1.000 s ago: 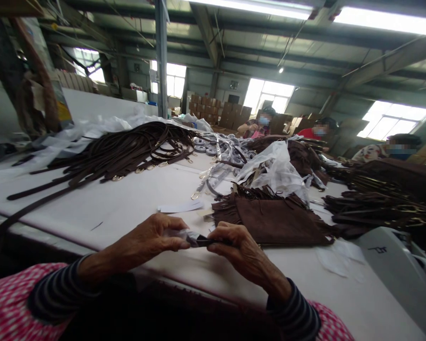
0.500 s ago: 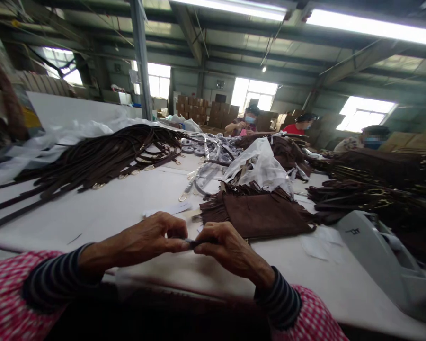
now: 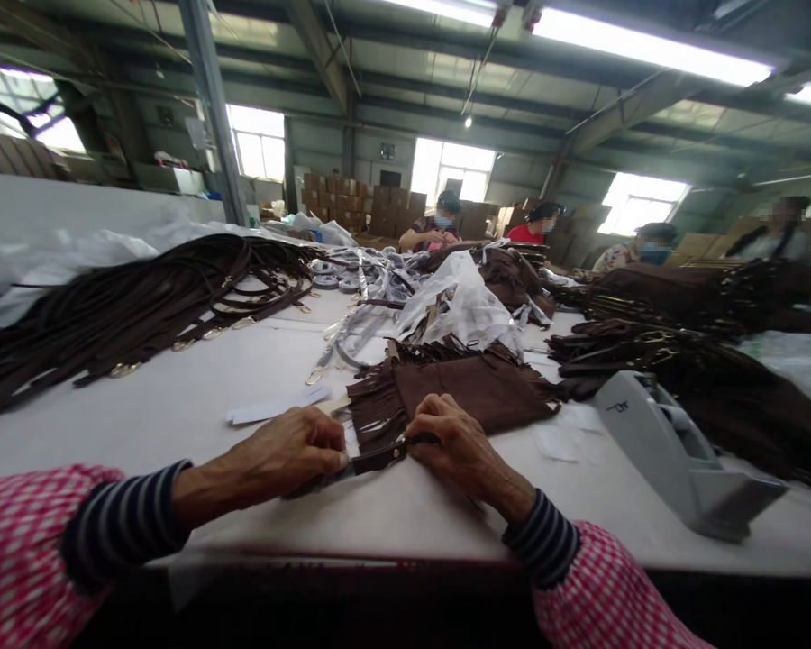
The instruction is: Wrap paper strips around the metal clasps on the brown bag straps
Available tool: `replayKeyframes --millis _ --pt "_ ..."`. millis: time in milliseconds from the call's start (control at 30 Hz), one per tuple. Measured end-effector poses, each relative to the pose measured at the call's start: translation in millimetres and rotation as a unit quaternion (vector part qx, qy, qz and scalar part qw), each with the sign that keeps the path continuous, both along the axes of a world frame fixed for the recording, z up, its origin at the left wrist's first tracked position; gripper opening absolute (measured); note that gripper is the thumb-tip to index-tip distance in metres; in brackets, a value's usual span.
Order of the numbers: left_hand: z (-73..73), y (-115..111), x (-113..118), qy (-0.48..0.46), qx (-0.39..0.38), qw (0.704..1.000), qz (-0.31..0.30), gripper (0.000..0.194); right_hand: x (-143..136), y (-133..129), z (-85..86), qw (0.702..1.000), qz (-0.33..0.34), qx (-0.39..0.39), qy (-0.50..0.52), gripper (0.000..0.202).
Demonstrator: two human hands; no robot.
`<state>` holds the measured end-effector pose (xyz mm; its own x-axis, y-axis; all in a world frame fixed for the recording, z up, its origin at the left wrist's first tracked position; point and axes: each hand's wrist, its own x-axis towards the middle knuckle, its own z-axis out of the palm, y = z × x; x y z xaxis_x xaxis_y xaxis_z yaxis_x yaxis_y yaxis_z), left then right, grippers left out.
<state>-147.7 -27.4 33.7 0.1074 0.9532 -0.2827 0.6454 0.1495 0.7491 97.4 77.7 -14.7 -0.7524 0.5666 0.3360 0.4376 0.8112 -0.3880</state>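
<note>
A dark brown strap with small metal studs stretches between my two hands above the table's front part. My left hand pinches its left end, where greyish wrapping partly shows under the fingers. My right hand grips the other end, fingers curled round it. Just beyond the hands lies a brown fringed bag, flat on the white table. White paper slips rest behind my left hand.
Many brown straps with gold clasps lie at left. Clear plastic and wrapped straps sit beyond the bag. A grey dispenser stands right, before piled brown bags. Several co-workers are across the table.
My hands have moved apart, and a longer stretch of the strap now shows between them. The view has turned to the right, bringing another person into sight.
</note>
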Motion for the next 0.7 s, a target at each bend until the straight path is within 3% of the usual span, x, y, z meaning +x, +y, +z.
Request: replayKeyframes --millis 133,300,467,633,700 --pt "-1.8 7 20 0.043 0.052 0.998 -0.003 0.021 -6 4 -7.6 0.999 0.019 -0.016 0.046 0.006" --pt "-8.1 27 37 0.057 0.100 0.993 -0.019 0.020 -8 4 -4.4 0.996 0.010 -0.065 0.063 0.008" --pt "-20.3 44 38 0.058 0.082 0.995 0.013 0.019 -5 3 -6.3 0.995 0.009 -0.080 0.064 0.013" --pt "-24.4 44 44 0.026 0.041 0.997 0.065 0.024 -7 -2 -11.8 0.999 -0.002 -0.022 0.033 0.028" --pt "-24.1 44 49 0.012 0.035 0.996 0.081 0.026 -10 -2 -13.2 1.000 -0.003 -0.008 0.022 0.024"
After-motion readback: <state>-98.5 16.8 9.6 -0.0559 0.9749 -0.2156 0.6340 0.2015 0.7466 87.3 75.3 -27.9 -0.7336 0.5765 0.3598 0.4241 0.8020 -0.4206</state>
